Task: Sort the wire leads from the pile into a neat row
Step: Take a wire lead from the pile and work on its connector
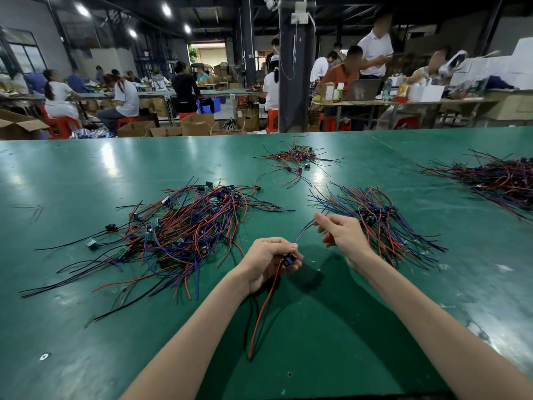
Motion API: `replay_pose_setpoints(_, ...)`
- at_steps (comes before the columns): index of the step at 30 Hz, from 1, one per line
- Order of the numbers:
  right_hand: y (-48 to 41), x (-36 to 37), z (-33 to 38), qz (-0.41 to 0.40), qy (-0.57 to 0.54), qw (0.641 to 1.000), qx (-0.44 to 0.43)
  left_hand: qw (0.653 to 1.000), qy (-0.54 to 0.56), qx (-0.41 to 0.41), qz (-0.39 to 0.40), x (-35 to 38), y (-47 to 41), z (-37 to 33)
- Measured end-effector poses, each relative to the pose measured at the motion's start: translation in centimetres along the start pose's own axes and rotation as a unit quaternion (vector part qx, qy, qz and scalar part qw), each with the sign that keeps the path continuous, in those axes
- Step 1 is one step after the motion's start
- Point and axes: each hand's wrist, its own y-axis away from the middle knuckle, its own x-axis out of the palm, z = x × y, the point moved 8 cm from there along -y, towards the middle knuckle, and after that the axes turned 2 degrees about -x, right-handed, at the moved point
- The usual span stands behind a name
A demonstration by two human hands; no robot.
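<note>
- The left hand [271, 262] is clenched round one lead [264, 310] at its connector [289, 259]; the lead's red and black wires hang from the fist and trail toward the person over the table [86, 174]
- The right hand [341, 233] pinches the blue wire [304, 230] of that same lead between thumb and fingertips; the wire runs up from the connector to the pinch
- The pile [184, 235] lies left of both hands, a tangle of red, blue and black with small green boards in it; the held lead is apart from it
- The row [383, 223] lies just beside the right hand; its connectors sit together near the middle and its wires fan out to either side; whether the wrist touches it I cannot tell
- Step in hand, as I judge it: one lead is singled out and its wires are being drawn straight before it is laid down; the pile is large, so most of the sorting seems left to do
- The next move calls for carrying the lead right, setting its connector against the others and its wires along theirs; the dangling ends could snag or drag neighbours out of line
- A small heap [294, 160] lies farther off and a bundle [496, 180] at far right
</note>
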Motion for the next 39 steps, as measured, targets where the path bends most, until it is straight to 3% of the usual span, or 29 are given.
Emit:
replay_pose_setpoints(6, 2.6, 4.9, -0.8, 0.165, -0.111, 0.977, 0.075, 1.0, 0.009, 0.005, -0.016, 0.0, 0.0, 0.0)
replay_pose_setpoints(12, 2.8, 5.5, -1.2, 0.172, -0.164, 0.965, 0.111, 1.0, -0.009, 0.001, -0.002, 0.3, 0.0, 0.0)
replay_pose_setpoints(18, 1.8, 4.5, -0.9, 0.101, -0.111, 0.987, 0.06, 0.999, -0.02, 0.005, -0.031, 0.0, -0.3, 0.0)
replay_pose_setpoints(24, 0.4, 1.9, -1.1, 0.004, -0.033, 0.999, 0.031, 1.0, -0.028, -0.003, -0.013, 0.2, -0.3, 0.1)
replay_pose_setpoints(35, -0.4, -0.9, -0.1, -0.099, 0.123, 0.986, -0.063, 0.999, -0.044, 0.0, -0.008, 0.2, -0.4, 0.1)
replay_pose_setpoints(39, -0.7, -1.4, -0.6, -0.112, 0.119, 0.986, -0.045, 0.999, -0.044, -0.001, -0.006, 0.3, -0.4, 0.1)
